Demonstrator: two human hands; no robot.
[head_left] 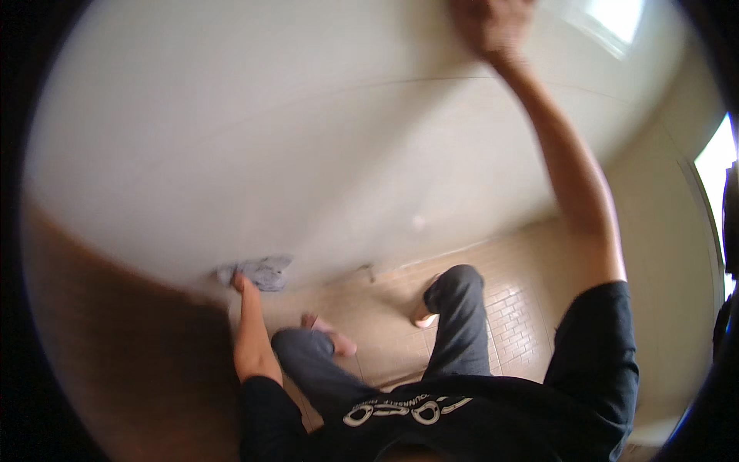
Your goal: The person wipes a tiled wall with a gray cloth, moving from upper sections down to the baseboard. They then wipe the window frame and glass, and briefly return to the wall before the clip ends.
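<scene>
My left hand (238, 281) is low on the left with its fingers around a crumpled grey cloth (267, 272). The cloth is at the foot of a pale wall (277, 150), and I cannot tell whether it touches the wall. My right arm stretches far up, and my right hand (495, 26) is at or close to the upper part of the same wall. That hand is blurred and cut off by the top edge, so its fingers and anything in them are hidden.
My bare feet stand on a brown tiled floor (514, 329), legs apart, near the wall's base. A small dark object (367, 271) lies by that base. A dark brown surface (144, 358) spreads at left. Bright openings show at upper right (618, 17) and far right (713, 156).
</scene>
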